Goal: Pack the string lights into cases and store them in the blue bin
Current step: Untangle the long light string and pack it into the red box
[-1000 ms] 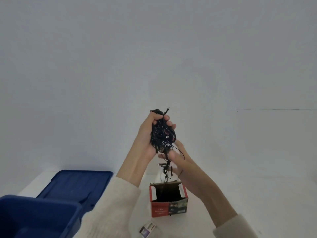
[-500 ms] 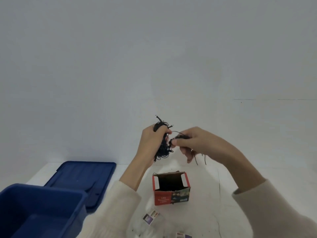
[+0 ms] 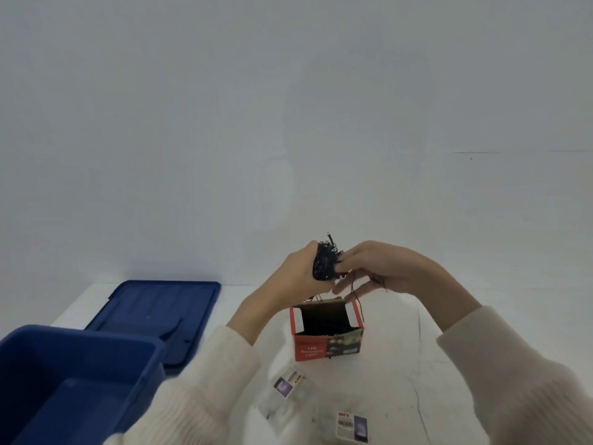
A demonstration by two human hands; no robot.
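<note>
A dark bundle of string lights (image 3: 325, 263) is held in the air above the table. My left hand (image 3: 296, 276) grips the bundle from the left. My right hand (image 3: 377, 268) pinches its right side, with thin wire ends hanging down from my fingers. Right below stands a small red cardboard case (image 3: 327, 337) with its top flaps open and a dark inside. The blue bin (image 3: 77, 383) sits open at the lower left.
The bin's blue lid (image 3: 160, 311) lies flat behind the bin. Clear plastic bags with printed labels (image 3: 287, 383) (image 3: 351, 425) lie on the white table in front of the case. A plain white wall rises behind the table.
My right hand came from beneath the bundle up to its right side. Both hands and the bundle have dropped closer to the open case.
</note>
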